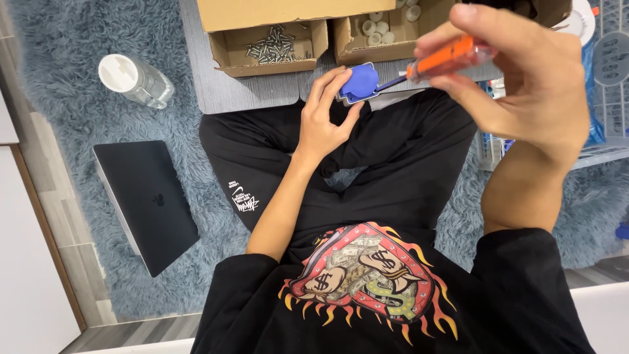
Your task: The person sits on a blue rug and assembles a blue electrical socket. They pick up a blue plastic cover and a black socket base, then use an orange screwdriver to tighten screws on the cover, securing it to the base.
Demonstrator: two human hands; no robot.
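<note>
1. Two hands of mine were at work above my crossed legs; beyond my grip lay a grey board (pixel 223 92) on the shaggy blue-grey rug (pixel 72 98).
2. Well off to the left of my left hand lay a closed dark laptop (pixel 145 203) on the rug.
3. Just past my left fingers stood an open cardboard box of screws (pixel 275 44), with a second box of small white round parts (pixel 383 29) beside it.
4. Left of the boxes lay a clear bottle with a white cap (pixel 134 80).
5. My right hand (pixel 517 85) was closed round an orange-handled screwdriver (pixel 442 58), fingers pinched on the handle.
6. My left hand (pixel 324 115) curled round a small blue piece (pixel 360 83), thumb and fingertips holding its edges.
7. The screwdriver's tip met the blue piece between my two hands.
</note>
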